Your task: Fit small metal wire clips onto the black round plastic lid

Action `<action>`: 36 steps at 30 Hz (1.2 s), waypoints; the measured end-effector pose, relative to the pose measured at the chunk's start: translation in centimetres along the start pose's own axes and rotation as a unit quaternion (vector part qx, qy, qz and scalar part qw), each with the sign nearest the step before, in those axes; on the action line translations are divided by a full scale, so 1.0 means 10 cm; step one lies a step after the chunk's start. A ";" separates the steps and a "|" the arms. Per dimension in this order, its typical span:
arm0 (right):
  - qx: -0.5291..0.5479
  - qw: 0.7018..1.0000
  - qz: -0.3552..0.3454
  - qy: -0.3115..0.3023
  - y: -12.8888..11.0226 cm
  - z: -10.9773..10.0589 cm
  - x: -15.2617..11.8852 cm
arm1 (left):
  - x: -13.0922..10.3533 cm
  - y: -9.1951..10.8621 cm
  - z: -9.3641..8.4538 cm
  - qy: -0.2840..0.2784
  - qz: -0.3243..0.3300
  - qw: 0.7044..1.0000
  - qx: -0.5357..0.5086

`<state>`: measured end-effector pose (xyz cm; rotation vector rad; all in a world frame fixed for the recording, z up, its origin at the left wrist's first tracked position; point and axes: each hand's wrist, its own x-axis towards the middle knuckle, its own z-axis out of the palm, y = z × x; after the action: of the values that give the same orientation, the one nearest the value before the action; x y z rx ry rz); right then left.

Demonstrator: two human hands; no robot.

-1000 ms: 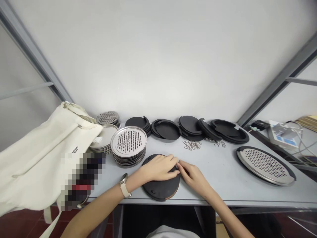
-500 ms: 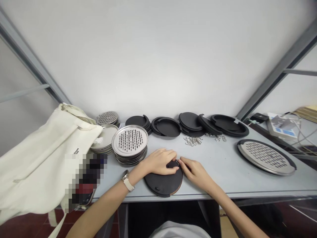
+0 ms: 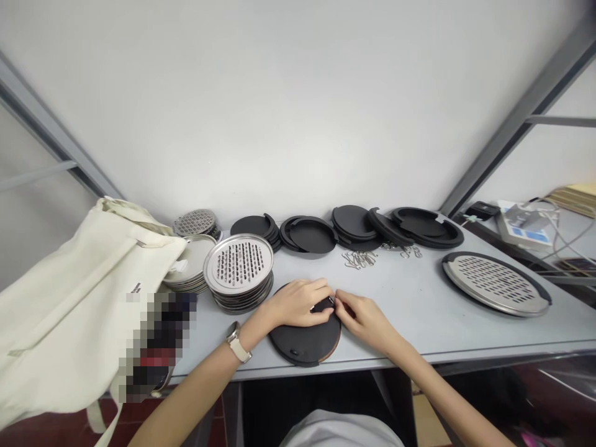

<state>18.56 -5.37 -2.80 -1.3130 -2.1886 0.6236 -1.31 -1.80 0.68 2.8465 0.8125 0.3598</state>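
A round black disc [image 3: 305, 343] lies flat near the table's front edge, with a brownish strip along its lower right rim. My left hand [image 3: 302, 303] rests over its upper part, thumb and fingers curved around a small dark piece near the rim. Close beside it, my right hand [image 3: 362, 315] pinches something small and metallic at the disc's upper right edge; its shape is mostly hidden by the fingertips. Behind my hands, small metal hooks [image 3: 359, 259] lie in a loose pile.
Perforated metal discs [image 3: 239, 264] are stacked left of my hands, beside plain metal plates [image 3: 195, 256]. Black round parts [image 3: 313, 234] line the wall. A large oval grater [image 3: 496, 284] lies right. A cream bag [image 3: 88, 298] hangs over the left side.
The view has shifted slightly. Both hands stay at the disc's upper edge, with my right fingertips slightly closer to the left thumb.
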 end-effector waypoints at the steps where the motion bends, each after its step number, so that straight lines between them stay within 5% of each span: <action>1: -0.002 1.000 -0.001 0.000 0.00 0.00 0.00 | 0.00 0.00 0.00 0.001 0.000 1.000 -0.004; 36: 0.061 0.998 0.003 0.010 0.02 0.01 0.01 | 0.01 -0.01 0.01 0.004 -0.032 0.995 -0.090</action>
<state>18.62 -5.19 -3.01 -1.2579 -2.0964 0.7308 -1.25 -1.66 0.55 2.6478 0.8260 0.4147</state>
